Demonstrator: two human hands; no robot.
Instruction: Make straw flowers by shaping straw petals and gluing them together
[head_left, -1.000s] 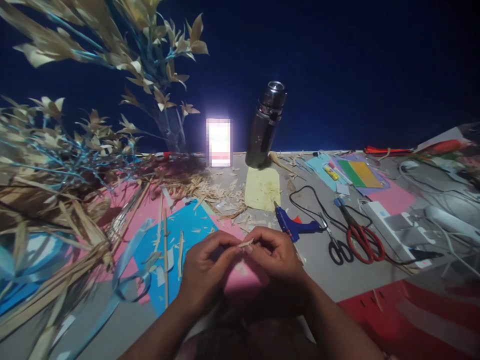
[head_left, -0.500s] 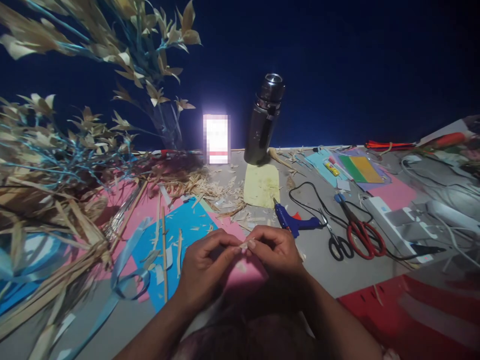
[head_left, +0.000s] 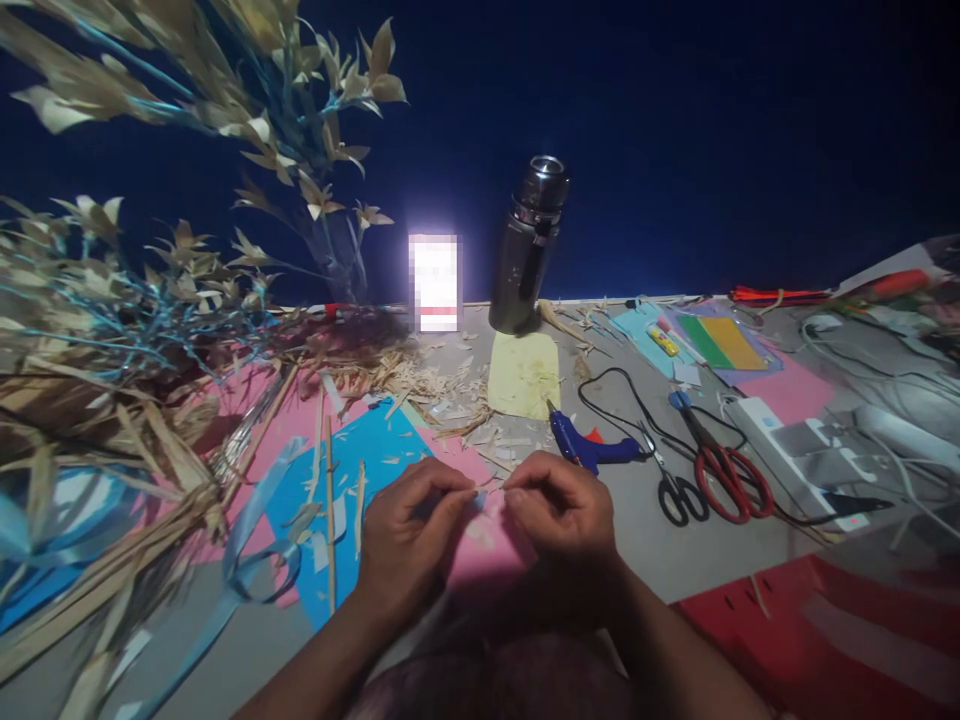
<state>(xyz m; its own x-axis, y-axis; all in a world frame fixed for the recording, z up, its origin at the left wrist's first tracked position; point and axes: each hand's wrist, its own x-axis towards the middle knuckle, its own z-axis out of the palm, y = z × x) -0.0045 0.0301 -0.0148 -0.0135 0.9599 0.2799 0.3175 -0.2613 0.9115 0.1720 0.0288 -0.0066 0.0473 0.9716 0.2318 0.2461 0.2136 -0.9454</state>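
Observation:
Over a sheet of pink paper, my left hand is closed in a pinch, thumb against forefinger. My right hand pinches likewise, a small gap from the left. Whatever the fingertips hold is too small to make out; little pale scraps lie on the pink paper just below them. Beyond the right hand lies a blue hot glue gun, its nozzle near a yellow paper square. Blue paper with shavings and thin sticks lies beside the left hand.
To the right lie black-handled scissors, red-handled scissors, a power strip and a red folder-like sheet. A thermos flask stands at the back beside a bright screen. Dried husks, ribbon and husk flowers fill the left.
My fingertips, together over a small pale piece before, have drawn a little apart, the right hand shifting slightly right. Both remain pinched. The camera view has shifted slightly.

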